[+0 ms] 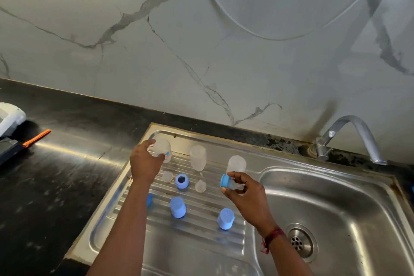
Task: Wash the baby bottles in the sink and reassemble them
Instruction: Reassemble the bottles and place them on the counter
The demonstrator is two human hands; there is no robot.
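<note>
Marble wall (224,63), black counter (67,163), steel drainboard (201,242)

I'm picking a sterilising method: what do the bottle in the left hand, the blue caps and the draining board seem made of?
Bottle: translucent, faintly frosted plastic, apparently. Blue caps: opaque matte plastic, likely. Draining board: ribbed stainless steel, brushed sheen with glare.

An orange tool (37,138) (near a white appliance (10,119)) lies on the black counter (67,163).

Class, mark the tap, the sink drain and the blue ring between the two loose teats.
tap (351,119), head view, spout arch
sink drain (297,242), head view, strainer centre
blue ring (182,186), head view, side wall
</note>
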